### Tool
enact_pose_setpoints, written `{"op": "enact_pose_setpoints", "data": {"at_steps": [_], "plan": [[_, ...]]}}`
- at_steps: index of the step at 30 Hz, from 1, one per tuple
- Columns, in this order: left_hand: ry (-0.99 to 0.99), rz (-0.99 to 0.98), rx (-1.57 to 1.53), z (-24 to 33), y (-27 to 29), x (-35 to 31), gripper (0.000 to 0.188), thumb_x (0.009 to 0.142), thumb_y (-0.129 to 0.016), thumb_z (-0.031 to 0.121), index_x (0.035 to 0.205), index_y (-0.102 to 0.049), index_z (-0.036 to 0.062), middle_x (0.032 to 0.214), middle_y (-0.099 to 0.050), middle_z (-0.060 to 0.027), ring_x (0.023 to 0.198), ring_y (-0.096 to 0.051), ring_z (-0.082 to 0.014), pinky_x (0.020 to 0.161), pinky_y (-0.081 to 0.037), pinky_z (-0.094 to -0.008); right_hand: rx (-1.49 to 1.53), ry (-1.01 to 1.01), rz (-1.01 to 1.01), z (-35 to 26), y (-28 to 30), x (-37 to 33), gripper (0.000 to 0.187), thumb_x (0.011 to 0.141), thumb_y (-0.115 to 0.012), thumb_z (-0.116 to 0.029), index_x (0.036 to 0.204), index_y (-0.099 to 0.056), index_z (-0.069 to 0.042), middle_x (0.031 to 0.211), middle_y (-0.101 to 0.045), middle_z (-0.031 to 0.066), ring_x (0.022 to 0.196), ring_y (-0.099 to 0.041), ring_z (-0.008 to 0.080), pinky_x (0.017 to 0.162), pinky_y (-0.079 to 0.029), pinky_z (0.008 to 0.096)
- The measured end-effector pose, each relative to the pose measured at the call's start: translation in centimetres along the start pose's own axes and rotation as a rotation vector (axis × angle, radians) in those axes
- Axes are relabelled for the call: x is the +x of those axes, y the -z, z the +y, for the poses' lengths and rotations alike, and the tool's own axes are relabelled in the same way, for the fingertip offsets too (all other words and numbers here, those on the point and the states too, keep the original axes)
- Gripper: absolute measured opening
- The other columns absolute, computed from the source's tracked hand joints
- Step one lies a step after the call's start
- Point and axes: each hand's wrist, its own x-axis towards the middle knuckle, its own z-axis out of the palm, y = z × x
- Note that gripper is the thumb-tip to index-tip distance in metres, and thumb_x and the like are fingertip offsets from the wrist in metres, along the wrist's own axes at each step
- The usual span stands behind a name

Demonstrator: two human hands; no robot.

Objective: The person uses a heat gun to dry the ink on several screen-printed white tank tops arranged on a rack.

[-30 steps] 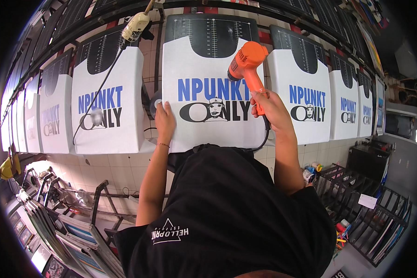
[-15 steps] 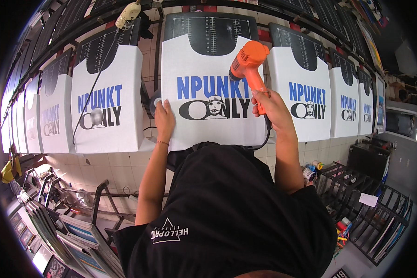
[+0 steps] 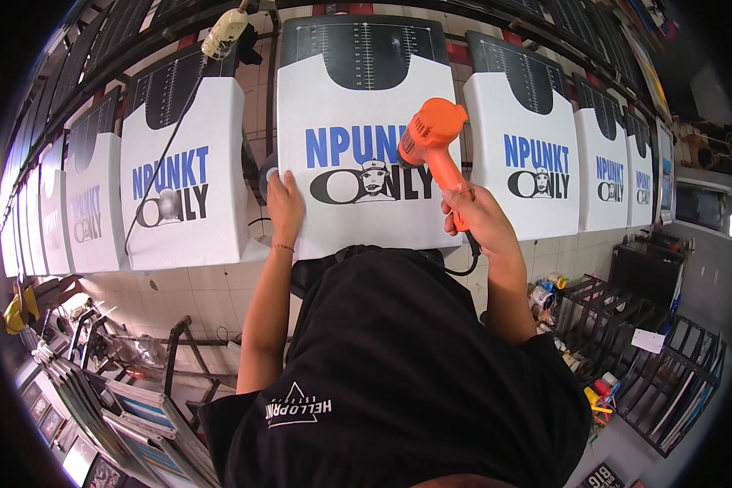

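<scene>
My right hand [image 3: 481, 218] is wrapped round the handle of an orange heat gun [image 3: 437, 126], whose nozzle points down and left over the middle T-shirt's print. This white T-shirt [image 3: 317, 102] is stretched over a black printing board [image 3: 427, 49]; its print has blue lettering above black lettering and a drawn face in a cap. The gun hides part of the lettering. My left hand [image 3: 285, 203] grips the left edge of the shirt-covered board, its fingertips partly hidden. A round grey part [image 3: 267, 173] sits just beside those fingers.
More boards with printed white T-shirts stand on both sides, including one left [image 3: 183, 138] and one right [image 3: 537, 110]. A cream power socket [image 3: 224, 34] hangs at upper left, its cable crossing the left shirt. Black racks [image 3: 667, 366] stand at lower right, stacked frames [image 3: 142, 407] at lower left.
The heat gun and my right hand have moved down and slightly left, and the gun has tilted so its nozzle is lower over the print. My left hand keeps its place at the edge.
</scene>
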Motion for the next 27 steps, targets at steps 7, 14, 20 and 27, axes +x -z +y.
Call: {"op": "enact_pose_setpoints", "data": {"at_steps": [7,14,20,27], "plan": [[-0.356,0.135,0.247,1.5,1.2,-1.9,0.054,0.092,-0.053,0.022,0.134,-0.038,-0.0091,0.141,-0.037,-0.027,0.132,-0.034,-0.041,0.107,-0.029,-0.0476,0.001,0.019,0.032,0.2,-0.8,-0.6,0.033,0.089,-0.063,-0.032,0.091,-0.055,-0.001,0.075,-0.054,0.0034,0.058,-0.056,0.0119,0.051,-0.044,0.0265],[-0.624,-0.262,0.333,2.2,2.6,-4.4,0.063,0.09,-0.055,0.029,0.139,-0.034,-0.0068,0.148,-0.03,-0.0226,0.14,-0.024,-0.0366,0.114,-0.02,-0.0447,0.046,0.041,0.152,-0.9,-1.5,2.6,0.031,0.089,-0.061,-0.034,0.09,-0.056,-0.003,0.074,-0.055,0.0031,0.058,-0.056,0.0116,0.052,-0.045,0.0256],[-0.718,-0.43,0.404,1.5,3.4,-3.9,0.071,0.091,-0.053,0.038,0.142,-0.029,-0.005,0.152,-0.024,-0.0199,0.143,-0.019,-0.0327,0.116,-0.015,-0.0437,0.059,0.079,0.168,-1.9,-3.1,5.1,0.031,0.088,-0.062,-0.034,0.087,-0.055,-0.004,0.074,-0.055,0.0026,0.058,-0.056,0.0104,0.052,-0.045,0.0241],[-0.851,-0.545,0.442,0.2,3.6,-2.8,0.075,0.093,-0.047,0.046,0.145,-0.024,-0.0031,0.153,-0.022,-0.0175,0.144,-0.015,-0.0308,0.117,-0.012,-0.0435,0.072,0.062,0.145,-1.8,-4.8,5.6,0.036,0.089,-0.063,-0.035,0.097,-0.055,-0.001,0.076,-0.057,0.0036,0.059,-0.058,0.0116,0.051,-0.047,0.0249]]}}
